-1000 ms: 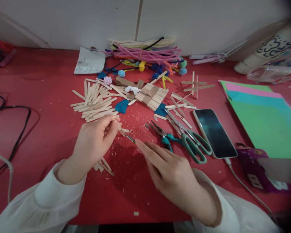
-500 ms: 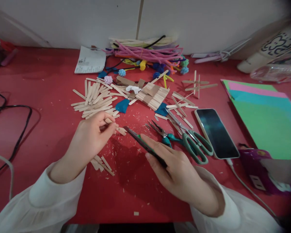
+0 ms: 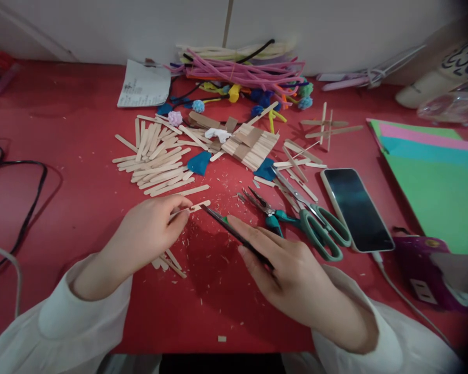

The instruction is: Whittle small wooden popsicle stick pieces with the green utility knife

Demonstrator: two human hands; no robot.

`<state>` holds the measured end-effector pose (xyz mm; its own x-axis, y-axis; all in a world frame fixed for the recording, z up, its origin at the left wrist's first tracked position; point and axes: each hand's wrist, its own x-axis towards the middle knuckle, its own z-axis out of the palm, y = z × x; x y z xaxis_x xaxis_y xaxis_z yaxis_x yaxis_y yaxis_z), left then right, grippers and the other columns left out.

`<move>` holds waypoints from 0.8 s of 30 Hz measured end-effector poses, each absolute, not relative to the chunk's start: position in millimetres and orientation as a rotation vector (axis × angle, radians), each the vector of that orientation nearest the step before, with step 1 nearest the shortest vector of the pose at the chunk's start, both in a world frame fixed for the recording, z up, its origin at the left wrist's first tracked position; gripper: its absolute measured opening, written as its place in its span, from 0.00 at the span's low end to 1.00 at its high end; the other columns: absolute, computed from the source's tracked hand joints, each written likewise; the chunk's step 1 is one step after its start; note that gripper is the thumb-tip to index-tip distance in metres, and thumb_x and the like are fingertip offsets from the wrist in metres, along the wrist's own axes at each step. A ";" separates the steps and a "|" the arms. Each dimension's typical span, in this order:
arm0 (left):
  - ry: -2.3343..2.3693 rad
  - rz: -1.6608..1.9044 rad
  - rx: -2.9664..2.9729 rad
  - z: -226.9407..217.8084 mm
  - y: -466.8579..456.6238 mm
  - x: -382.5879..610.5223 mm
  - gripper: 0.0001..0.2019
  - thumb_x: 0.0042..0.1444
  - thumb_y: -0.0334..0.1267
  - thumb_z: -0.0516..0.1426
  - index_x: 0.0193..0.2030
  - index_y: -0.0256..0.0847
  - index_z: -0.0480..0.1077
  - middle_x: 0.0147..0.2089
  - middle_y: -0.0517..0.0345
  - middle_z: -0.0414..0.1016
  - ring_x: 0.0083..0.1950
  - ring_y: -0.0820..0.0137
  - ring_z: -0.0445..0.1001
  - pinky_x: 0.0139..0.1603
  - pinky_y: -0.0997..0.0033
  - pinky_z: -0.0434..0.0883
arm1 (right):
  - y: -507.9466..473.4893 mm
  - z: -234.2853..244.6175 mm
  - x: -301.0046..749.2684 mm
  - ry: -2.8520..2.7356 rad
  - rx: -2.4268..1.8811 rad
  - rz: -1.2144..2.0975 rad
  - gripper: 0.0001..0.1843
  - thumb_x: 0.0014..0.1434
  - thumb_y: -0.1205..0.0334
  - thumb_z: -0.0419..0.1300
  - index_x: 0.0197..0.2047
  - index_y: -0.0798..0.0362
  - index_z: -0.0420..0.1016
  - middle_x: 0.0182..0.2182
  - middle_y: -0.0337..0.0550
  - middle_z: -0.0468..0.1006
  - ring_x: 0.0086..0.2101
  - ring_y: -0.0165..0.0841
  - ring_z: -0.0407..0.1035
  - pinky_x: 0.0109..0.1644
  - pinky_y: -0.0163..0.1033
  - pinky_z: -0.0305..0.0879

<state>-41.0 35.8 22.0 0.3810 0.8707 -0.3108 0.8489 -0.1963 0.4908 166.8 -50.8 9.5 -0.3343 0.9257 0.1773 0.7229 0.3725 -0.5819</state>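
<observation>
Wooden stick (image 3: 201,205) and cutter (image 3: 236,234), midway between the table's (image 3: 78,223) far and near edges.
Your left hand (image 3: 150,226) pinched the stick; your right hand (image 3: 290,270) was closed round the cutter, tip just beside the stick's free end.

Your left hand (image 3: 156,223) pinches a wooden stick (image 3: 197,207); your right hand (image 3: 286,265) grips a knife (image 3: 237,236), tip at the stick. Noted right: pliers (image 3: 269,212), scissors (image 3: 295,194). Noted left, farther off: loose sticks (image 3: 159,167).

Mostly matt, some shine.
Matt wooden craft sticks (image 3: 159,167); shiny metal scissors blades (image 3: 291,189); glossy phone screen (image 3: 356,208); matt cloth sleeves (image 3: 81,317); smooth tabletop (image 3: 218,306).
</observation>
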 end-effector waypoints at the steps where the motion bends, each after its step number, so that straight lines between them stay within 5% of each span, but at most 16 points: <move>1: 1.473 0.027 2.060 21.9 35.5 -39.9 0.16 0.58 0.48 0.46 0.40 0.45 0.70 0.26 0.62 0.72 0.25 0.71 0.67 0.25 0.73 0.58 | -51.0 9.4 166.6 -2.163 -1.415 0.554 0.22 0.60 0.73 0.48 0.58 0.64 0.63 0.34 0.51 0.77 0.34 0.36 0.75 0.36 0.39 0.75; 10: 1.443 0.024 2.118 16.5 36.0 -37.2 0.13 0.57 0.44 0.47 0.38 0.45 0.71 0.26 0.63 0.73 0.25 0.72 0.67 0.26 0.73 0.57 | -50.3 10.6 165.8 -2.209 -1.411 0.531 0.22 0.59 0.74 0.48 0.57 0.65 0.64 0.32 0.48 0.77 0.34 0.36 0.75 0.40 0.41 0.75; 24: 1.391 -0.046 2.156 14.7 36.3 -33.5 0.08 0.58 0.42 0.48 0.38 0.46 0.67 0.21 0.67 0.66 0.23 0.73 0.64 0.23 0.74 0.54 | -52.9 8.5 167.1 -2.276 -1.471 0.400 0.23 0.58 0.73 0.47 0.57 0.63 0.65 0.33 0.48 0.78 0.27 0.34 0.74 0.31 0.39 0.74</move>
